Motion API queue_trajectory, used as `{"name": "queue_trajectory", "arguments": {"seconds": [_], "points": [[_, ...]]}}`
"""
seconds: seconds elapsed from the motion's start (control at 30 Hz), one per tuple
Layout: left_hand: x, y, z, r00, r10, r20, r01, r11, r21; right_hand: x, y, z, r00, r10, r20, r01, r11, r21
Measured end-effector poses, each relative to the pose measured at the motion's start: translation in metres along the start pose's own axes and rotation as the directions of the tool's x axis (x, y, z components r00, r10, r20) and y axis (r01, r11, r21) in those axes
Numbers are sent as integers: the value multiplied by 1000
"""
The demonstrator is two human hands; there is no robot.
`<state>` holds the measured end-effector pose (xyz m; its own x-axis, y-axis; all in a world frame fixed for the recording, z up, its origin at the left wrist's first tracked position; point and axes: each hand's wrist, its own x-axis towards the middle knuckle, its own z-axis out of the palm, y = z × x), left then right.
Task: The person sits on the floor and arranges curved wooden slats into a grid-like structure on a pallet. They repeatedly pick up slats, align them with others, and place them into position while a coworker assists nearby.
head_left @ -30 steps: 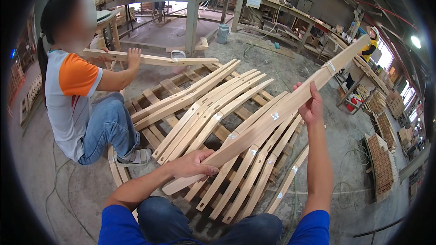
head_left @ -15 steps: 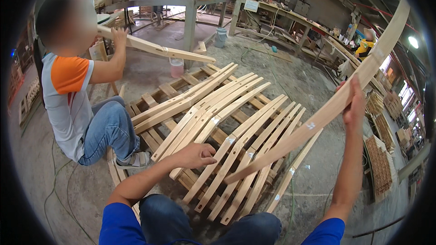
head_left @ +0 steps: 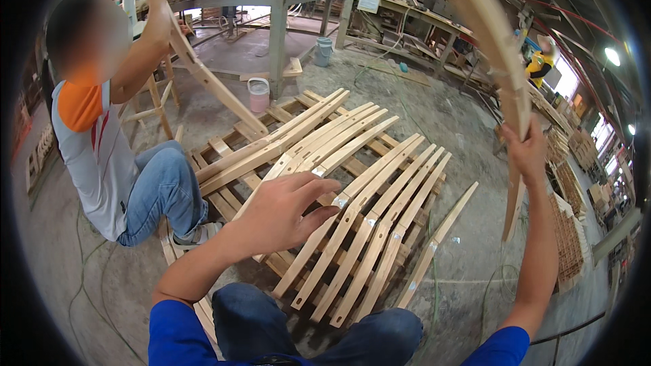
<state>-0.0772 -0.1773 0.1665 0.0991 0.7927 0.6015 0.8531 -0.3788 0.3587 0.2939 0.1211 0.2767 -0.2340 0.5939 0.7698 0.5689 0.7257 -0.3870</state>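
Note:
My right hand is raised at the right, its fingers wrapped round a long curved wooden piece. The piece stands steeply: its blurred upper part sweeps up past the top of the picture, its lower end hangs free. My left hand holds nothing, thumb and fingers apart, over several bent wooden pieces. These lie side by side on a wooden pallet; slots show in their ends and pale marks at their bends. Whether my left fingertips touch them I cannot tell.
Another person sits at the left, holding a long wooden piece slanted down to the pallet. A single bent piece lies right of the pallet. Beyond stand a pink bucket, a grey bucket and workbenches. A green hose crosses the floor.
The piece in my right hand has swung from a slant across the pallet to nearly upright. My left hand has risen and opened. The other person has lifted and tilted their piece.

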Motion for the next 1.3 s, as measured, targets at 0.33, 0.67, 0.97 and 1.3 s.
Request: {"name": "queue_trajectory", "arguments": {"seconds": [0.33, 0.67, 0.97, 1.3], "points": [[14, 24, -49, 982, 175, -70, -83, 737, 670, -76, 6, 73, 927, -210, 310, 283, 934, -216], [-75, -100, 28, 712, -452, 538, 448, 882, 148, -117, 9, 137, 713, -277, 644, 469, 871, -144], [-189, -113, 100, 742, -527, 414, 613, 784, -102, -127, -2, 268, 521, -305, 797, 676, 718, -168], [-211, -125, 141, 486, -767, 420, 867, 482, -124, -142, -5, 415, 489, -256, 834, 662, 731, -164]]}}
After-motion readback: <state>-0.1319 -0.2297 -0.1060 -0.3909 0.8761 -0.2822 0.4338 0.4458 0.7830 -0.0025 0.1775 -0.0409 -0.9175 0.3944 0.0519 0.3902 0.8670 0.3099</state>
